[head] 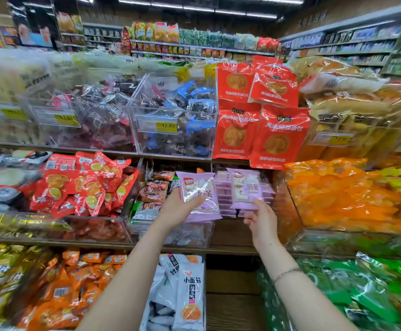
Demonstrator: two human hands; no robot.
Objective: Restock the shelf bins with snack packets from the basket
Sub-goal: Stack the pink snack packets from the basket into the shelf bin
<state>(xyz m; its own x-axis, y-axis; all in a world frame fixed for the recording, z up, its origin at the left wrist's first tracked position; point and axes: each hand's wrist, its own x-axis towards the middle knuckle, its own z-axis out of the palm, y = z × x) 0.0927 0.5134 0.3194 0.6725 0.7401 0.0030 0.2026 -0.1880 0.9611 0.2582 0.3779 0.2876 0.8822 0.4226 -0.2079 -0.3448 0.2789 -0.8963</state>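
My left hand (179, 209) holds a stack of purple snack packets (200, 194) from below, thumb over the front packet, in front of the middle shelf. My right hand (261, 219) reaches up to another purple packet (246, 187), fingertips at its lower edge; it stands upright against a row of like purple packets (223, 199) in the shelf slot. No basket is in view.
Clear bins of dark and blue-wrapped sweets (175, 115) fill the upper shelf, with red bread packets (261, 115) hanging beside them. A bin of red packets (85, 185) stands at the left, orange packets (342, 194) at the right, white and green packets lie below.
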